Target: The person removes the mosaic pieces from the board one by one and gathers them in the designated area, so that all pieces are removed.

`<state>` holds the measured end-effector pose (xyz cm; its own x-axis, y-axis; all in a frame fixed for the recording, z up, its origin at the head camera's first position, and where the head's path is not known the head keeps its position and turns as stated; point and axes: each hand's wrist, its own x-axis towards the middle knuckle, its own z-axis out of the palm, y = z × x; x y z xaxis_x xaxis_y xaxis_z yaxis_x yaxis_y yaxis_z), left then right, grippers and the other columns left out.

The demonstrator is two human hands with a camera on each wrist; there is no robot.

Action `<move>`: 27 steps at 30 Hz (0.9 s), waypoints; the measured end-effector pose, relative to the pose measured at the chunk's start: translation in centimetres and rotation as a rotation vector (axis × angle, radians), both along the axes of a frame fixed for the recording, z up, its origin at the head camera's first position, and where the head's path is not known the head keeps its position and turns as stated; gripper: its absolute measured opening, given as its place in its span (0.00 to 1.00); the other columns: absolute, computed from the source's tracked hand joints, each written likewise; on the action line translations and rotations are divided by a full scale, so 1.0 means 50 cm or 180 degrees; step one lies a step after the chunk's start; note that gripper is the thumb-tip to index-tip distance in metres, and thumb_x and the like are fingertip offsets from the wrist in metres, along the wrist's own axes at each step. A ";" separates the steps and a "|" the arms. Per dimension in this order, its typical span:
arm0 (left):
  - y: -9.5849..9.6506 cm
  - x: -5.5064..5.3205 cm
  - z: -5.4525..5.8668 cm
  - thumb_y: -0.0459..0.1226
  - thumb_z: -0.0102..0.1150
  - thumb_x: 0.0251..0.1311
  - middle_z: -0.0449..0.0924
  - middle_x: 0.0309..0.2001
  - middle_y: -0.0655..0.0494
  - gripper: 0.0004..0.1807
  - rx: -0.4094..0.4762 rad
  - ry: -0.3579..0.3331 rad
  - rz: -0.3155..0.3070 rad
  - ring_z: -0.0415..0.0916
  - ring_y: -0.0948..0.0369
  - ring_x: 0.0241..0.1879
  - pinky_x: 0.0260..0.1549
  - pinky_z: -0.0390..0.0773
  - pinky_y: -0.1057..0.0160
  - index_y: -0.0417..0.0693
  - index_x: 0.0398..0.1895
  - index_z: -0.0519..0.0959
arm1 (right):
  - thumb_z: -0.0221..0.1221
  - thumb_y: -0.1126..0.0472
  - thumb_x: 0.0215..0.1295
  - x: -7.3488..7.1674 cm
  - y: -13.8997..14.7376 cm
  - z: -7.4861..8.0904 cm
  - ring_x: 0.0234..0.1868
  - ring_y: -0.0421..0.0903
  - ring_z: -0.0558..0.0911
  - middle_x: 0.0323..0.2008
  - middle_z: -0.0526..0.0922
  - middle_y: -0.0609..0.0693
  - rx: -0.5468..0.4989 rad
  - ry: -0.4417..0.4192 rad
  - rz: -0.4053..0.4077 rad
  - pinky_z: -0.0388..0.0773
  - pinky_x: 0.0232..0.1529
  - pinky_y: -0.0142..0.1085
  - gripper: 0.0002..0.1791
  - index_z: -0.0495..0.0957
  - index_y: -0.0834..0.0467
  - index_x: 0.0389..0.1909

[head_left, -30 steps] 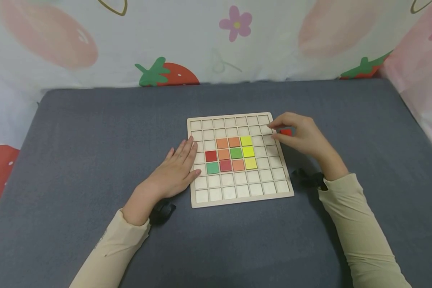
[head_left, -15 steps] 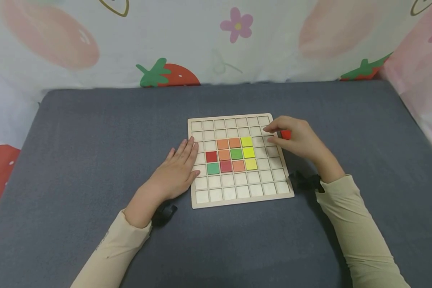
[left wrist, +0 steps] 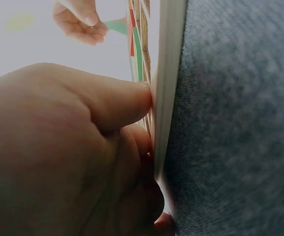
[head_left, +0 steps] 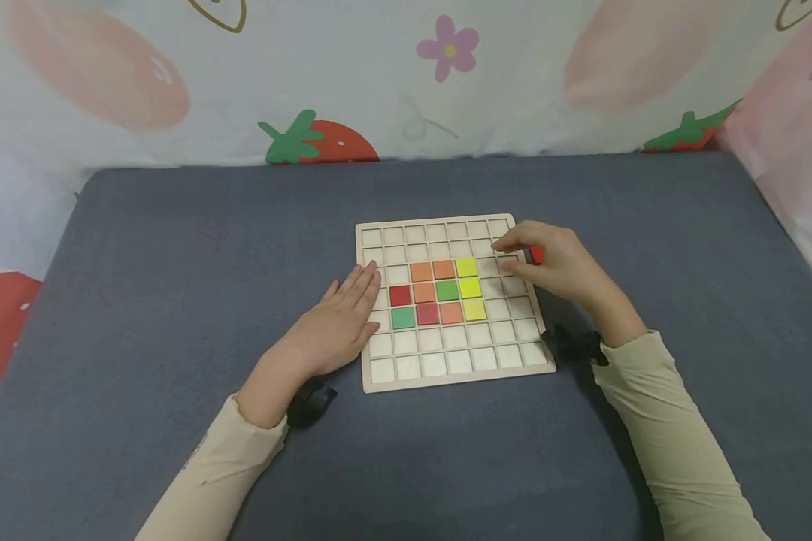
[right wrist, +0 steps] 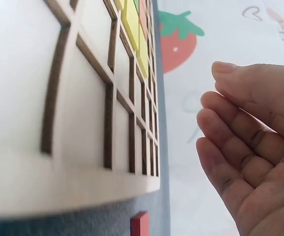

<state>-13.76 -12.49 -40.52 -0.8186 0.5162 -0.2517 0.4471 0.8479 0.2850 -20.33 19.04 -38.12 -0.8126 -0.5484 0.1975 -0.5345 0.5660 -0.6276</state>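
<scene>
A pale wooden grid board [head_left: 460,379] lies on the table, with several coloured square tiles set in its middle cells. Among them are a yellow tile [head_left: 470,287], a green tile [head_left: 448,290] and a dark red tile [head_left: 400,295]. My left hand [head_left: 334,327] rests with straight fingers across the board's left edge. Above the board's upper right edge hovers my right hand [head_left: 560,263], its fingers loosely bent and apart from the thumb, nothing between them. A single red tile [right wrist: 141,224] lies on the table just right of the board, partly hidden by the right hand in the head view.
The table has a dark grey cloth [head_left: 243,225] over it. Behind stands a white curtain [head_left: 514,90] printed with strawberries and flowers. A black wrist strap [head_left: 311,403] sits at the left wrist, and the right wrist has a similar one.
My right hand has shifted slightly left and down, farther over the board's right edge. The left hand stays on the board, and the tiles in the grid look the same.
</scene>
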 end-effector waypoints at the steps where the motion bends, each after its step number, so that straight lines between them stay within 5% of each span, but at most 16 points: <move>1: 0.000 -0.001 0.000 0.44 0.40 0.72 0.30 0.75 0.46 0.37 0.0005 -0.0004 -0.0003 0.28 0.53 0.73 0.68 0.42 0.49 0.38 0.74 0.38 | 0.66 0.70 0.54 0.000 -0.002 0.000 0.45 0.53 0.80 0.40 0.82 0.57 -0.0018 -0.0005 0.0016 0.74 0.46 0.48 0.13 0.80 0.66 0.43; 27: 0.001 0.001 -0.001 0.44 0.41 0.71 0.31 0.75 0.45 0.37 0.0011 0.0065 -0.0031 0.29 0.53 0.73 0.68 0.42 0.48 0.36 0.73 0.39 | 0.66 0.69 0.55 -0.012 -0.112 0.006 0.46 0.48 0.79 0.44 0.82 0.54 -0.0043 -0.0425 0.0304 0.74 0.50 0.42 0.14 0.80 0.64 0.44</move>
